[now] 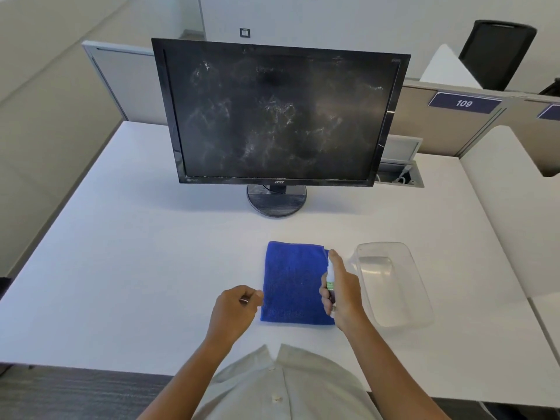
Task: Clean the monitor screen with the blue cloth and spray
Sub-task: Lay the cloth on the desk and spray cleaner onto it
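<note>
A black monitor [278,116] stands on its round foot at the back of the white desk [136,253]; its dark screen is covered in whitish smears. A folded blue cloth [292,283] lies flat on the desk in front of it. My right hand [344,294] grips a small white spray bottle [330,275] with a green label, upright over the cloth's right edge, index finger on its top. My left hand [235,309] rests at the cloth's left edge with fingers curled; it seems to pinch the edge, but this is unclear.
A clear plastic container [394,283] lies on the desk just right of my right hand. Behind the monitor's right side is an open cable hatch [400,174]. Partition walls run along the back, and a black chair [497,53] stands far right.
</note>
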Motion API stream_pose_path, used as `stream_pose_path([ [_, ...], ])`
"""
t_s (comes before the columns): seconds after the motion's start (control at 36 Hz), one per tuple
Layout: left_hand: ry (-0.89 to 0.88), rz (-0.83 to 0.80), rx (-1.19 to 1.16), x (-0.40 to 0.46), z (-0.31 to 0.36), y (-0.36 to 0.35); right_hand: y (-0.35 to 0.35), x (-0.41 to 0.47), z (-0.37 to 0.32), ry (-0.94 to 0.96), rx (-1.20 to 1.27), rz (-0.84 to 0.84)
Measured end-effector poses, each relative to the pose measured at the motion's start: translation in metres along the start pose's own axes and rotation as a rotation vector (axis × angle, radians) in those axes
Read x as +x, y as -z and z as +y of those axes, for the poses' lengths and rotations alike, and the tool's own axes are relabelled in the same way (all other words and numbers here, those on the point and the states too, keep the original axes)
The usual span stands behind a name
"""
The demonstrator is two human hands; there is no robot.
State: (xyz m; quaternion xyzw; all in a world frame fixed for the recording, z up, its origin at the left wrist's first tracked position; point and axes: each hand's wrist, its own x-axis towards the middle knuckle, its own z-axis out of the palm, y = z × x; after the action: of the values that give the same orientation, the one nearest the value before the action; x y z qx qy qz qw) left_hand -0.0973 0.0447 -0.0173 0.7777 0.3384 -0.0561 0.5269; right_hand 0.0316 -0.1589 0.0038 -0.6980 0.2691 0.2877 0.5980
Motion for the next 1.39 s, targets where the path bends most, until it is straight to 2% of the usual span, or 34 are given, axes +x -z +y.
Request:
stream_pose_path([
  [0.22,0.014,-0.010,-0.004,0.000,-0.002,-0.002,-0.006,-0.010,0.013,-0.078,-0.072,-0.121],
  [0.5,0.041,-0.003,-0.021,-0.001,-0.007,0.002,0.032,-0.019,0.054,-0.112,-0.155,-0.037],
  [0.72,0.033,-0.012,-0.010,0.000,-0.009,-0.003,0.066,-0.020,0.055,-0.055,0.022,0.061],
  [0.89,0.022,-0.029,-0.001,0.001,-0.006,-0.004,0.064,-0.020,0.037,0.020,0.088,0.062],
  [1.19,0.031,-0.023,-0.008,0.001,-0.003,-0.002,0.036,-0.021,0.032,0.014,0.142,-0.112],
  [1.39,0.054,-0.012,-0.012,0.003,-0.008,-0.001,0.020,-0.028,0.037,-0.108,-0.041,-0.133],
])
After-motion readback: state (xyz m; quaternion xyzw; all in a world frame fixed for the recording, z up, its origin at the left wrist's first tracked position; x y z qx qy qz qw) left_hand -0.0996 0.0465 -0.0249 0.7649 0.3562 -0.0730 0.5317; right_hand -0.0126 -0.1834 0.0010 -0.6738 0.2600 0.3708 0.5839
